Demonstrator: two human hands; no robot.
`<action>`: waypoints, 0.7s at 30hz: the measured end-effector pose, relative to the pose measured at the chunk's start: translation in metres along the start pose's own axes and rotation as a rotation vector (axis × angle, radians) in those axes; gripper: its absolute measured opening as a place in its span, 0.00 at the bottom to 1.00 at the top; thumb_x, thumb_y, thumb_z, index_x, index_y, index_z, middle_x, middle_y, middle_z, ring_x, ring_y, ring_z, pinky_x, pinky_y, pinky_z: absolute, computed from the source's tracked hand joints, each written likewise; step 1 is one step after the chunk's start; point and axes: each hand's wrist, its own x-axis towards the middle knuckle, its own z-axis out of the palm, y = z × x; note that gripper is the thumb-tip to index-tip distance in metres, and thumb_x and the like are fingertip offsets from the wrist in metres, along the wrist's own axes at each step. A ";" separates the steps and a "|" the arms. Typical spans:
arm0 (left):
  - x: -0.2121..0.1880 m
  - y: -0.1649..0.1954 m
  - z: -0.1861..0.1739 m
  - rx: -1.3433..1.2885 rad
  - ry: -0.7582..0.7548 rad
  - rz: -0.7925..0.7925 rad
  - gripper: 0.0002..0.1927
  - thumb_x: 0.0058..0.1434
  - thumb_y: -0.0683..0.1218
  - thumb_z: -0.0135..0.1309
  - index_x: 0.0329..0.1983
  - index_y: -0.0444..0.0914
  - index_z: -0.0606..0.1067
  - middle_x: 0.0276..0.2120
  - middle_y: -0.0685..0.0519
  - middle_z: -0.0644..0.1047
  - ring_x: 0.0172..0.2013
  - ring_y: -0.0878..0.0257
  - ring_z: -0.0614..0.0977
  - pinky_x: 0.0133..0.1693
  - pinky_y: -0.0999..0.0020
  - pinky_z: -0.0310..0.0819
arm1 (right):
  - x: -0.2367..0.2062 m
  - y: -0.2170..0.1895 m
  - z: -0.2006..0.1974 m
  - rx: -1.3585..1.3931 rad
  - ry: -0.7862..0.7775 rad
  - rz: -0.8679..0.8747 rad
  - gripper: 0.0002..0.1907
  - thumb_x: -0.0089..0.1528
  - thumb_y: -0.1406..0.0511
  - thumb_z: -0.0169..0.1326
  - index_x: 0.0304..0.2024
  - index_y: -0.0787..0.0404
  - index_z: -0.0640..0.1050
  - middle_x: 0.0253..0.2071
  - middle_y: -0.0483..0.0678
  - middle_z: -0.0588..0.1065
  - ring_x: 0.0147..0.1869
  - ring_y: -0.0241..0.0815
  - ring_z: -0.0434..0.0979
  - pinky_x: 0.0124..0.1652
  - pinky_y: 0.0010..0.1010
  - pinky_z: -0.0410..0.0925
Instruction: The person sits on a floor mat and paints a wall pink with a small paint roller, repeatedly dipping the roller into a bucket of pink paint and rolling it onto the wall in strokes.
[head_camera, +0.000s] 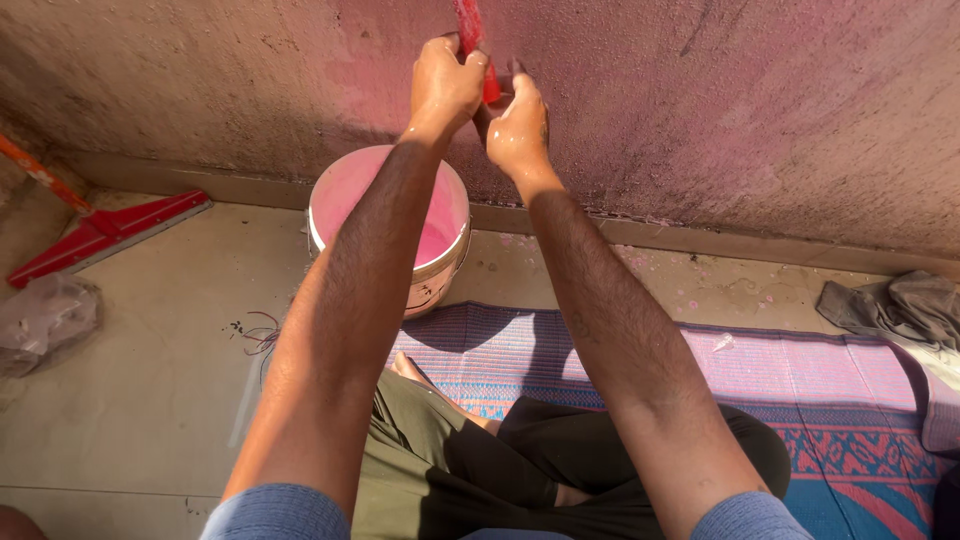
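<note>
Both arms reach forward and up toward a rough pink-stained wall (760, 110). My left hand (443, 85) is closed around the red handle of a tool (470, 28) whose upper end runs out of the top of the view. My right hand (517, 128) sits just beside it, fingers curled against the lower end of the same red handle, wet and shiny. Below the hands, a white bucket (437, 275) with pink paint stands on the floor against the wall base. I sit cross-legged on a mat.
A purple and blue woven mat (790, 380) lies under my legs. A red floor squeegee (105, 232) with an orange pole rests at the left wall. A crumpled plastic bag (45, 315) lies at far left, grey cloth (895, 305) at far right.
</note>
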 end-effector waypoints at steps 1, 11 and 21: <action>0.002 -0.002 -0.008 0.046 0.007 -0.011 0.15 0.63 0.49 0.51 0.43 0.34 0.79 0.32 0.45 0.83 0.35 0.56 0.86 0.41 0.58 0.78 | -0.014 -0.003 -0.001 -0.049 -0.059 0.070 0.31 0.58 0.63 0.67 0.59 0.69 0.70 0.51 0.56 0.78 0.52 0.48 0.80 0.49 0.38 0.72; -0.010 -0.032 -0.074 0.356 0.140 0.253 0.17 0.71 0.51 0.50 0.43 0.30 0.75 0.36 0.38 0.80 0.39 0.44 0.82 0.42 0.52 0.75 | -0.157 0.024 -0.001 -0.196 -0.655 -0.201 0.21 0.62 0.52 0.61 0.53 0.56 0.79 0.56 0.45 0.76 0.51 0.46 0.82 0.50 0.40 0.75; -0.019 -0.009 -0.078 0.447 0.170 0.334 0.19 0.75 0.52 0.43 0.49 0.29 0.71 0.41 0.36 0.78 0.43 0.40 0.81 0.44 0.47 0.73 | -0.172 0.025 0.008 -0.319 -0.678 -0.385 0.06 0.64 0.64 0.55 0.42 0.58 0.77 0.42 0.52 0.74 0.47 0.51 0.79 0.43 0.44 0.72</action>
